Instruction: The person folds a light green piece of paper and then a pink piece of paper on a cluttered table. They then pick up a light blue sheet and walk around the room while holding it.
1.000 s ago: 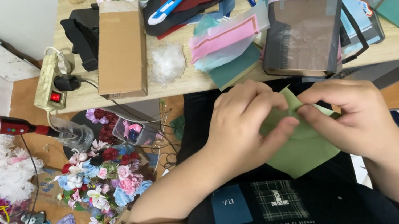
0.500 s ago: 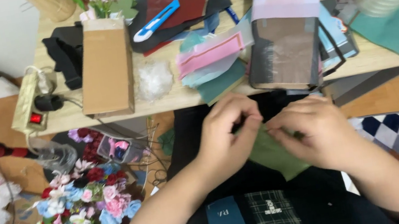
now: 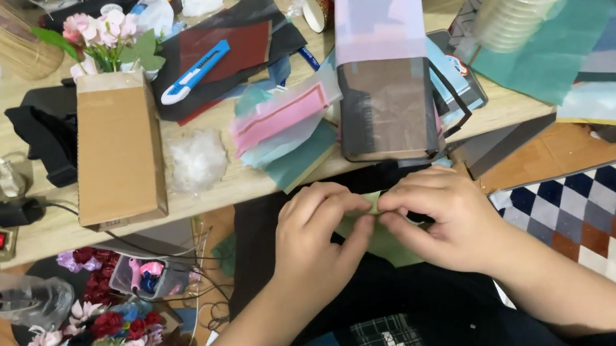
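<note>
Pinching green paper (image 3: 374, 202) between both hands over my lap, just below the table (image 3: 243, 184) edge

My left hand (image 3: 317, 234) grips the fold with curled fingers, thumb pressed on top; my right hand (image 3: 436, 218) meets it, fingertips nipping the same edge, so most of the sheet is hidden. Pressing unevenly could set a crooked crease or tear the thin sheet, I'd guess, and my knuckles sit near the overhanging papers (image 3: 284, 131), which a nudge might tip down
</note>
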